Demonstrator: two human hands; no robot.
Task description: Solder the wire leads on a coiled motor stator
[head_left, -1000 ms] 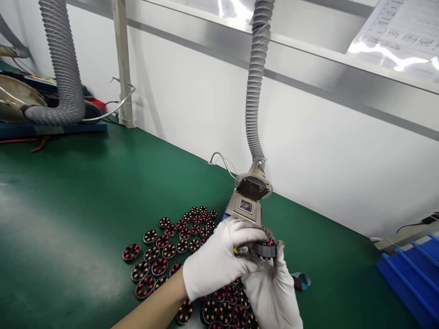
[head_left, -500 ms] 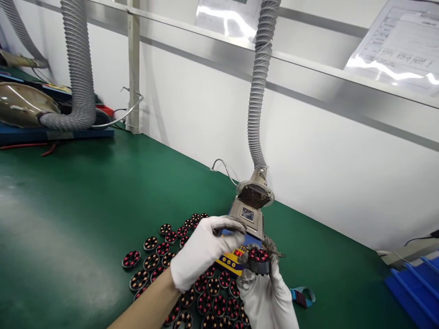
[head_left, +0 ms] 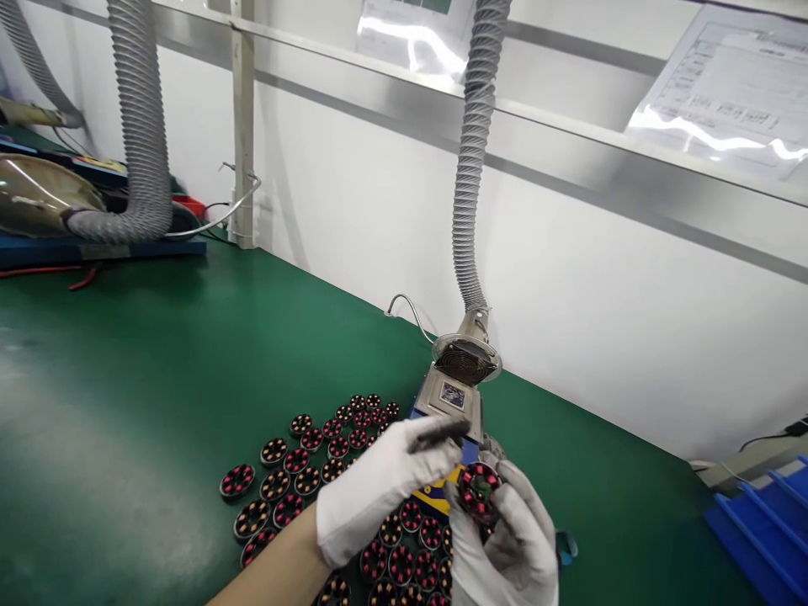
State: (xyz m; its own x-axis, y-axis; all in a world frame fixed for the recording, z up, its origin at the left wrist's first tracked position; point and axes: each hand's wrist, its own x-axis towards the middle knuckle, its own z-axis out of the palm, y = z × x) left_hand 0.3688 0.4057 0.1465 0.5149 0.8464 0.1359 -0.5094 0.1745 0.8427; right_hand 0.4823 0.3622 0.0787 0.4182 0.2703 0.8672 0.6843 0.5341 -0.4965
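My right hand (head_left: 514, 539), in a white glove with grey-stained fingers, grips a round black motor stator (head_left: 480, 492). Red coils ring its face, which is tilted up toward me, and something green shows at its centre. My left hand (head_left: 385, 480), gloved too with darkened fingertips, hovers just left of and above the stator. Its fingers reach out to the right with a gap between them, and I see nothing held there. Several similar stators (head_left: 276, 486) with red or copper-coloured coils lie around and under my left forearm. A blue and yellow device (head_left: 451, 396) with a metal top stands behind my hands, partly covered.
A grey flexible duct (head_left: 470, 185) drops to a round fume hood (head_left: 467, 358) over the device. Another duct (head_left: 135, 118) hangs at the left. A blue slotted rack (head_left: 763, 530) is at the right edge. A blue-green strap (head_left: 566, 547) lies beside my right hand.
My right hand has turned the stator so its coil face now points toward me. The left hand has shifted slightly right and down, covering the device's red display.
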